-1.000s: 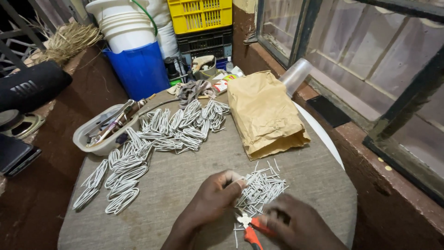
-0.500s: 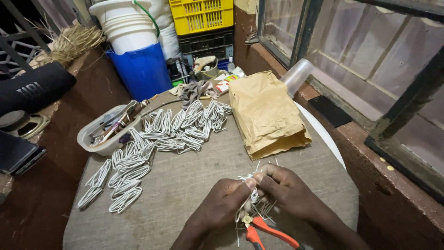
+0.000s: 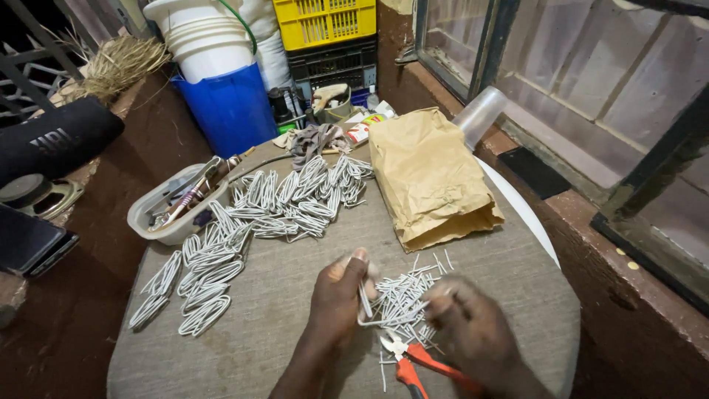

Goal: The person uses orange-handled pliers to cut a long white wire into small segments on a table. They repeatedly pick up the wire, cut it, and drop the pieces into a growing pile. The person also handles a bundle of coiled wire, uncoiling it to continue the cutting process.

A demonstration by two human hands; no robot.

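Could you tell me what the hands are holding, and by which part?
The left hand pinches a bent white wire piece near its upper end; the blurred right hand cannot be told.

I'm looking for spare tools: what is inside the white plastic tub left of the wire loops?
The white plastic tub holds a jumble of slim metal hand tools, handles poking over the rim. Whatever lies beneath them at the bottom is covered.

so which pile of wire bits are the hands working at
The small heap of short straight wire pieces between both hands, just above the orange pliers. The other piles, to the left and further back, hold bent wire loops and lie untouched.
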